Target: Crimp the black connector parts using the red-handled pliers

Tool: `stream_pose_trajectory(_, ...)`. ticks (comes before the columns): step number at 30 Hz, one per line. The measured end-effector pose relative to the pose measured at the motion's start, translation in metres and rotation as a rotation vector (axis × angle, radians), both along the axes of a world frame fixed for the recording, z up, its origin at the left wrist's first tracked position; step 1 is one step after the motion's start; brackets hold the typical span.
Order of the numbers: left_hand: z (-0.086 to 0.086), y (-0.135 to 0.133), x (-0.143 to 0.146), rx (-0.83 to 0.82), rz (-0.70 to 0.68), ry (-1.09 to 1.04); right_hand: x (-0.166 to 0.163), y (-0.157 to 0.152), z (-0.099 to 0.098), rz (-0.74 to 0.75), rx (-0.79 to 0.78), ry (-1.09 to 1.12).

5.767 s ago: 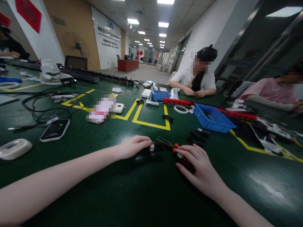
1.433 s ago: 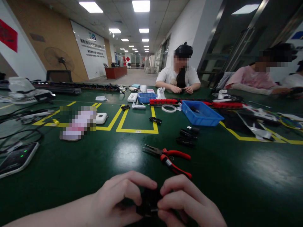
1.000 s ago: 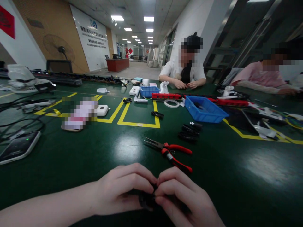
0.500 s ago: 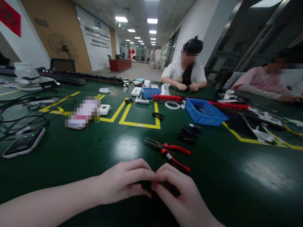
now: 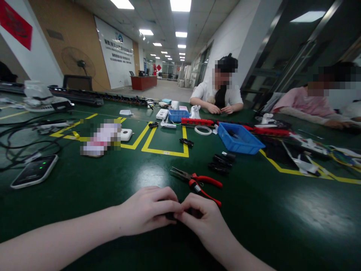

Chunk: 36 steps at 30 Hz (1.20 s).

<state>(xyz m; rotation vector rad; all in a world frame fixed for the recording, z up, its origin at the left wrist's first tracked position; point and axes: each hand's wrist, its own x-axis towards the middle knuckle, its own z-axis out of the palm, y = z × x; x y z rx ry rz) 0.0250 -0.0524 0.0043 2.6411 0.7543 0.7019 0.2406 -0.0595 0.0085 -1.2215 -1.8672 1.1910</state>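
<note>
Black small plastic part [image 5: 170, 216], pinched between my left hand [image 5: 148, 210] and right hand [image 5: 202, 223], wants wrists braced on the green surface [image 5: 113, 180]

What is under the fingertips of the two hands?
A small black part shows between the left hand and the right hand, which both pinch it. The fingers cover most of it, so its shape cannot be told.

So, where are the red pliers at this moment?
Head view, centre: the red pliers lie on the green table just beyond the right hand, between it and a cluster of black parts.
</note>
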Motion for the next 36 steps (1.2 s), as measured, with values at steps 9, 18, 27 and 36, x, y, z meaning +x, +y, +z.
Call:
stream_pose_trajectory(9,-0.002,0.005,-0.005,0.107,-0.008,0.105,0.009,-0.003,0.006,0.076,0.235,-0.184)
stream_pose_trajectory(18,0.000,0.033,-0.033,-0.075,0.211,0.098,0.063,0.038,0.002,-0.144,0.457,-0.796)
stream_pose_trajectory(27,-0.005,0.037,-0.033,-0.217,0.306,-0.130,0.075,0.043,0.005,-0.129,0.433,-0.803)
stream_pose_trajectory(36,-0.008,0.041,-0.032,-0.289,0.332,-0.218,0.058,0.038,0.011,-0.175,0.375,-0.619)
